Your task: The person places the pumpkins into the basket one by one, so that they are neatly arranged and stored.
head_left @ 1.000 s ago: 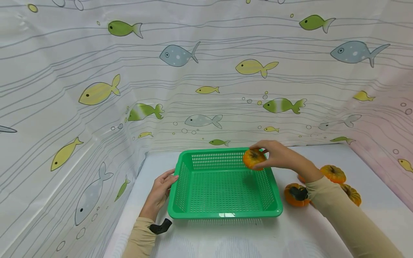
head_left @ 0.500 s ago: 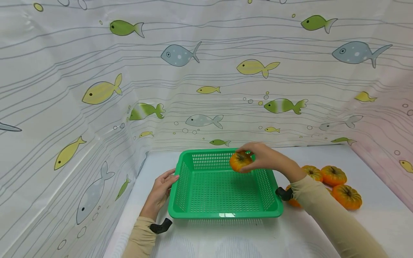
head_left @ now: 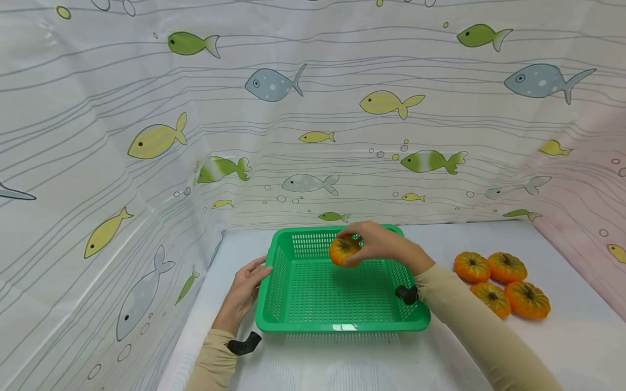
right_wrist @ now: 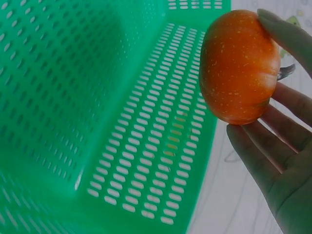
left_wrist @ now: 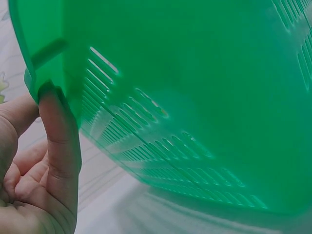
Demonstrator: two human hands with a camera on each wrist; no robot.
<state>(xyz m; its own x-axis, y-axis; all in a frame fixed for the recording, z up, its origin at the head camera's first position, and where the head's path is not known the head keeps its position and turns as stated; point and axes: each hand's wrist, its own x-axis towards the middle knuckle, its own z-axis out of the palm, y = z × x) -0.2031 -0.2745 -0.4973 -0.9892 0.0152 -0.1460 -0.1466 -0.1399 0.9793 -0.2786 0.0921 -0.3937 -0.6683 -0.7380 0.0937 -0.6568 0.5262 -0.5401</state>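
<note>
A small orange pumpkin (head_left: 343,251) hangs over the green plastic basket (head_left: 313,327), and my right hand (head_left: 381,243) grips it between thumb and fingers. In the right wrist view the pumpkin (right_wrist: 239,68) shows its smooth orange underside, with the dark stem toward the palm of the hand (right_wrist: 287,146). My left hand (head_left: 243,287) holds the basket's left rim. Seen from the left wrist, the thumb and fingers of that hand (left_wrist: 56,151) pinch the edge of the basket (left_wrist: 161,97). No pumpkin lies on the slotted basket floor.
To the right of the basket, several orange pumpkins (head_left: 491,297) sit grouped on the white table (head_left: 469,353). A fish-printed curtain (head_left: 337,152) rises behind the table and along both sides.
My right hand has carried the pumpkin leftward, from the basket's right end toward its middle. The moving arm has uncovered the grouped pumpkins. The left hand stays on the rim.
</note>
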